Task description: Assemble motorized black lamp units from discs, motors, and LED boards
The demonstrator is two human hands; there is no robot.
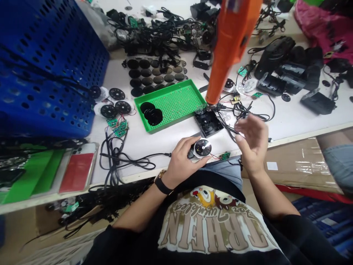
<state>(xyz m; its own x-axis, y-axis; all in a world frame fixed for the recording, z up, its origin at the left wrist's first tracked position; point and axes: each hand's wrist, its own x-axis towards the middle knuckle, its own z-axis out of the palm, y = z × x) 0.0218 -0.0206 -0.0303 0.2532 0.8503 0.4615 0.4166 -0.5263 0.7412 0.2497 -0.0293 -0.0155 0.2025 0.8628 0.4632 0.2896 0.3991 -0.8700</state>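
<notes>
Green tray (165, 91) with black discs (151, 114), left hand (180, 162) clamped on a round disc (202, 147), right hand (250, 141) open

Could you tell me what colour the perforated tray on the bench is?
The perforated tray is bright green, clearest in the head view.

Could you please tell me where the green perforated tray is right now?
In the head view, the green perforated tray sits left of the orange tool, beyond the person's left hand.
</notes>
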